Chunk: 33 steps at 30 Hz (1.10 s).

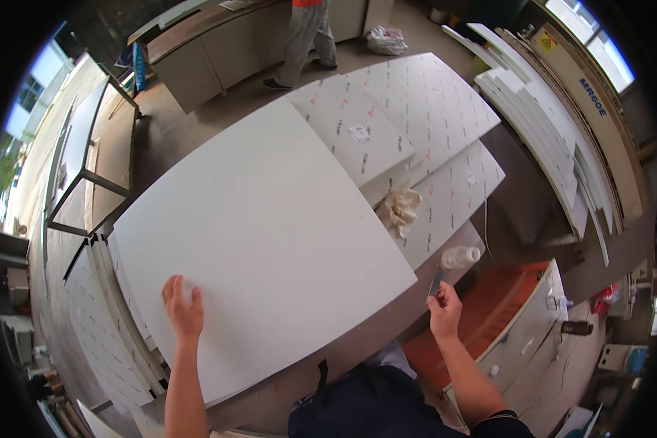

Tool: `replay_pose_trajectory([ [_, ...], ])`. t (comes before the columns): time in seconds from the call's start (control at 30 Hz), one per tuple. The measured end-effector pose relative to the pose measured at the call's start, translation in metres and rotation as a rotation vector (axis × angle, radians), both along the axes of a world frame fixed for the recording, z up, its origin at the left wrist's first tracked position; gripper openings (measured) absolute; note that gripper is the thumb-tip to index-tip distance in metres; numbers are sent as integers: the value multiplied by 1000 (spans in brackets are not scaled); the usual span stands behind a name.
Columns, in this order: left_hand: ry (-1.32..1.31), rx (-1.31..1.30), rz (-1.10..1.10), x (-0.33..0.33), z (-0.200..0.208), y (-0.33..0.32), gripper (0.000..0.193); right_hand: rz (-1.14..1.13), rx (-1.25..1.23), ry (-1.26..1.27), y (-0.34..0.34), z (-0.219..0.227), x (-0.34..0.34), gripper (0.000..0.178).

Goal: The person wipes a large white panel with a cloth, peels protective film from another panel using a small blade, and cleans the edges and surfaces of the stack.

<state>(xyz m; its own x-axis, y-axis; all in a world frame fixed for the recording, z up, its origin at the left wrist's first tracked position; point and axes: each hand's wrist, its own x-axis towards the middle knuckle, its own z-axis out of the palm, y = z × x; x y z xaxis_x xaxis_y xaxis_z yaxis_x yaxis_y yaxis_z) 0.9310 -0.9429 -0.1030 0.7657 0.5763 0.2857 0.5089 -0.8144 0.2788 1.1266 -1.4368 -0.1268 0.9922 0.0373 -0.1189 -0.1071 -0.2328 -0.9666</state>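
Note:
A large plain white panel (270, 212) lies flat in front of me. My left hand (183, 308) is over its near left part, thumb and fingers apart, holding nothing; whether the palm touches the surface I cannot tell. Just off the panel's right corner, my right hand (445, 314) pinches a small flat grey blade-like piece (436, 280), which points up and away from me. A clear plastic bottle (460, 257) lies on its side beyond that hand. Crumpled beige cloth or paper (400, 210) rests by the panel's right edge.
Film-covered boards with printed marks (387, 109) are stacked beyond the panel. An orange-topped cabinet (500, 299) stands at my right. White strips (540, 131) lean at the far right. A person in grey trousers (306, 44) stands by a long counter (219, 55). A metal-framed table (91, 160) is at left.

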Motion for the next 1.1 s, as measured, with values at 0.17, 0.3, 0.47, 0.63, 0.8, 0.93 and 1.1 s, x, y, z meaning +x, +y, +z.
replay_pose_trajectory([
  [0.17,160,15,134,115,-13,-10,50,311,-205,-507,122,67,167,2],
  [0.3,249,-44,233,166,-3,-28,53,553,-246,-821,234,63,285,3],
  [0.47,256,-65,243,168,0,-31,53,662,-312,-1008,351,33,356,6],
  [0.63,218,-50,247,168,2,-32,52,767,-333,-1018,413,14,383,6],
  [0.8,222,-27,234,168,0,-30,51,883,-354,-962,427,8,388,5],
  [0.93,216,-24,225,171,0,-29,51,936,-289,-1015,414,5,392,3],
  [1.1,236,-21,220,169,-1,-27,50,1081,-243,-1047,364,12,367,3],
])
